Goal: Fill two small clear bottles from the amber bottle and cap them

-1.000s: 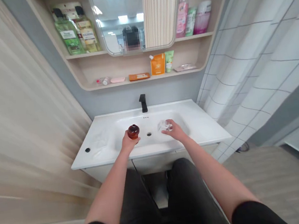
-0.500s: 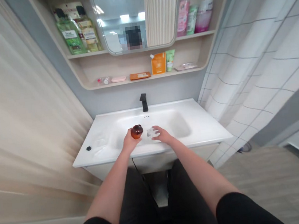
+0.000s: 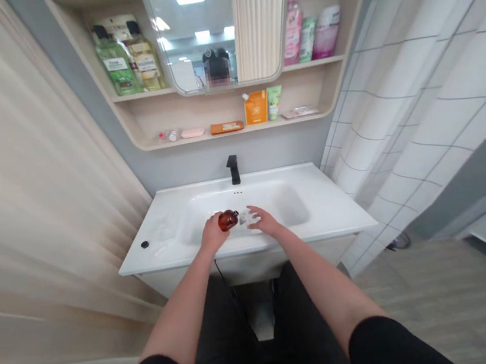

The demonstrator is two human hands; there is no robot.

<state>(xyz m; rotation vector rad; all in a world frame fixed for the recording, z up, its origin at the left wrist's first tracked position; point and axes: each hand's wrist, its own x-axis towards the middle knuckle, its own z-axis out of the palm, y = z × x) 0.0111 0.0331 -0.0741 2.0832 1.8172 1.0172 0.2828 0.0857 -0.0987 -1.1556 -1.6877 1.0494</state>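
Note:
My left hand [image 3: 214,232] is wrapped round a reddish-brown bottle [image 3: 228,220] over the white sink basin [image 3: 290,202]. The bottle is tilted, its open neck pointing right. Just beyond the neck is a small clear cup [image 3: 246,218], held in the curved fingers of my right hand [image 3: 263,221]. Bottle mouth and cup rim are close together. Whether any liquid is in the cup cannot be made out.
A black faucet [image 3: 234,170] rises behind the basin. A small black cap [image 3: 144,244] lies on the left counter. Above hang a mirror [image 3: 192,33] and shelves [image 3: 201,137] with bottles, an orange pouch [image 3: 256,107] and tubes.
The bottle has tipped over to the right, so its neck is now nearer the clear cup. My right hand stays almost in place with the cup. The camera view has shifted slightly.

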